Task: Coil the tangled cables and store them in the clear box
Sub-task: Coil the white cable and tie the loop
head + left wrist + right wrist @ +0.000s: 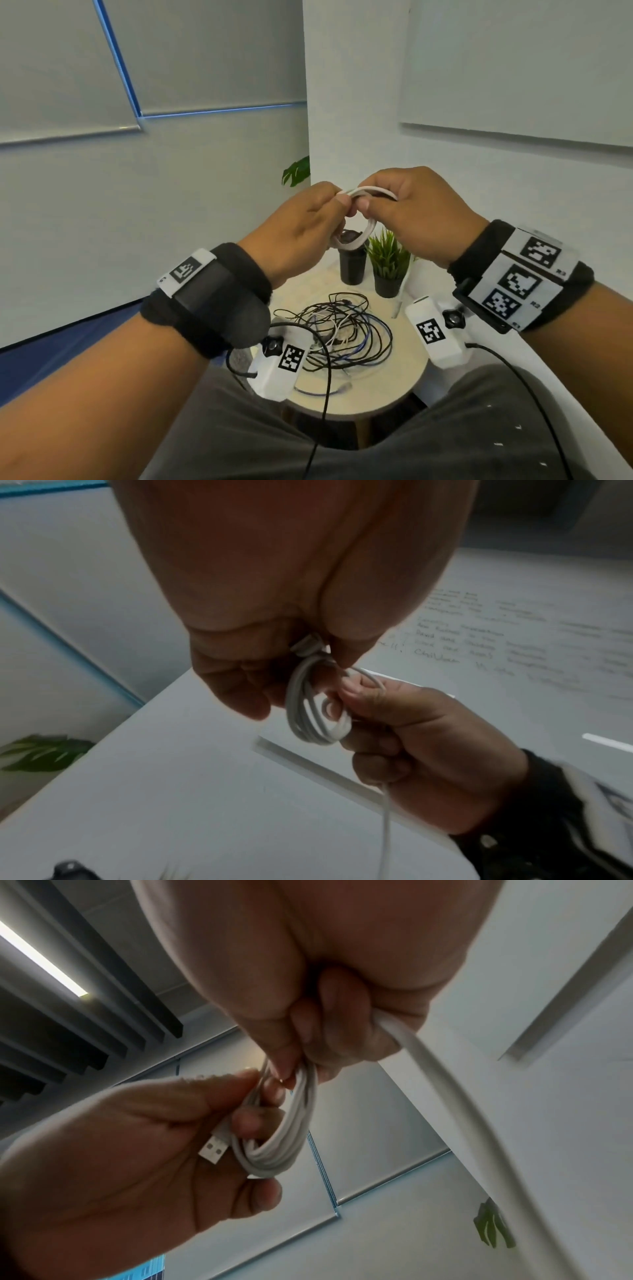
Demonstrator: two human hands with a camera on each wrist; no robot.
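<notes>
One white cable, coiled, held up between us above the round table | left hand pinches the loops, right hand grips the tail | we'd keep loops even, tuck the end snugly | tangled cables wait below | box unseen.

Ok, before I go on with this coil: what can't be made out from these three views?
- Clear box: in no view, so its place is unknown.
- White cable: its free end leaves the right wrist view at the lower edge; the far plug is unseen.
- Tangled cables on the round table: the left wrist camera covers their near side; the count is unclear.
- Whiteboard writing: too blurred to read.
</notes>
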